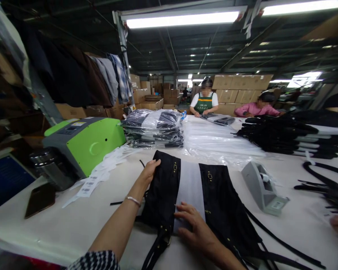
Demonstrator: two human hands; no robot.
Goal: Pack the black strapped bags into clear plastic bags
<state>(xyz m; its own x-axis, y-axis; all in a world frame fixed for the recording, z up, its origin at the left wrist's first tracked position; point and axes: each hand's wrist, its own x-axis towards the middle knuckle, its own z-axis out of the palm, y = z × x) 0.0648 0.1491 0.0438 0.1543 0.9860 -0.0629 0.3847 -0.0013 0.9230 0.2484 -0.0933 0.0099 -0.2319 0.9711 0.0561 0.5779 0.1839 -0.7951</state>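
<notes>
the left hand (151,169) and right hand (195,225) were bare. a narrow, rounded, silver-coloured bracelet (133,201) encircled the left wrist (138,190). beyond the bare left forearm (118,225), a sleeve (95,261) of black-and-white fabric showed a small, regular checked pattern. the visible right forearm (225,257) was bare.

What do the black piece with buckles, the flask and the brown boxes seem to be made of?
Black piece: probably matte fabric, as it drapes softly.
Flask: perhaps polished metal, given its bright reflections.
Boxes: probably matte cardboard, from their dull brown sides.
</notes>
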